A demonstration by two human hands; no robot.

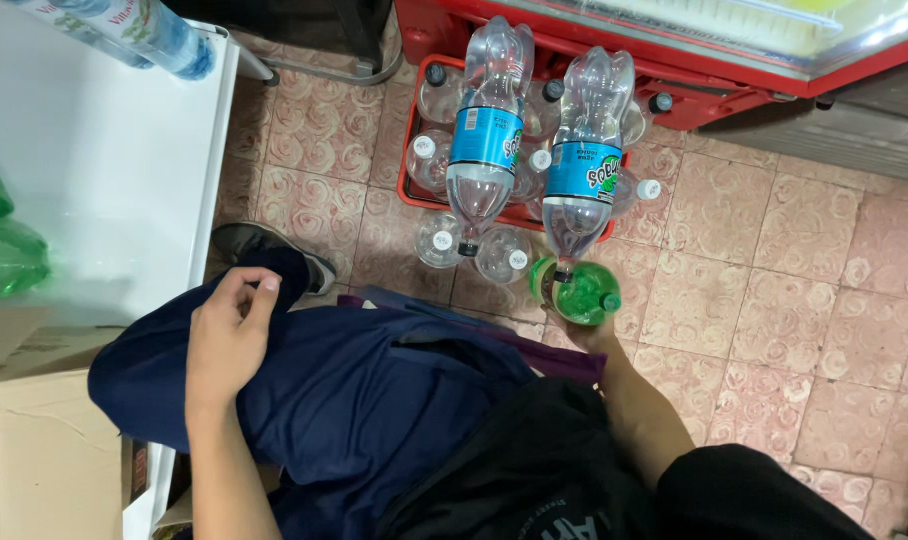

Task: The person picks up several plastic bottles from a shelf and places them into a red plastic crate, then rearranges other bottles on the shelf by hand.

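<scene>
Because the right hand (586,335) is mostly hidden beneath the green bottle (586,292), its grip cannot be told; the bottle sits low beside the red crate (406,150), translucent, capped (probably light, slick, squashy), best taken at the neck; the left hand (226,335) rests loosely curled, empty, on the knee.

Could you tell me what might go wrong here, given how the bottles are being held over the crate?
1. The right hand grips a green bottle while two large clear bottles appear to hang by their necks near it; one could slip and fall onto the tiled floor.
2. The red crate already looks full, so another bottle may not seat and could tip.
3. The left hand rests on the knee, giving no support.
</scene>
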